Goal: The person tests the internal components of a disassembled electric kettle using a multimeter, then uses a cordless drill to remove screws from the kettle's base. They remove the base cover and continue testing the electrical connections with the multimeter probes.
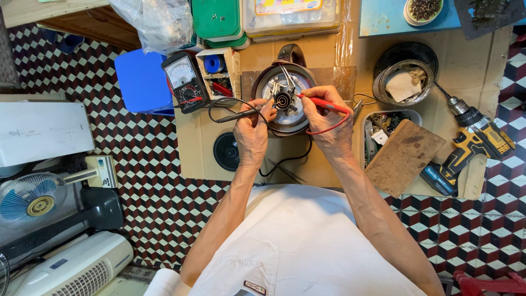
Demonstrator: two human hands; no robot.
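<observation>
Cardboard-covered tabletop [329,170] over checkered floor: upturned kettle base [285,101] at centre. Our left hand [252,134] fingers pinch black probe [241,114]; right hand [327,123] fingers pinch red probe [323,103]. Analog multimeter [183,81] left; cordless drill [474,140] right.

Shiny metal kettle base [285,118] – glossy red plastic probe [323,103], matt cardboard sheet [192,148], rough wooden board [404,156]

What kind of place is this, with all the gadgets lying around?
Probably a small appliance repair workshop: an analogue multimeter sits by an upturned kettle base being probed, a cordless drill lies on the bench, and old fans stand nearby.
</observation>
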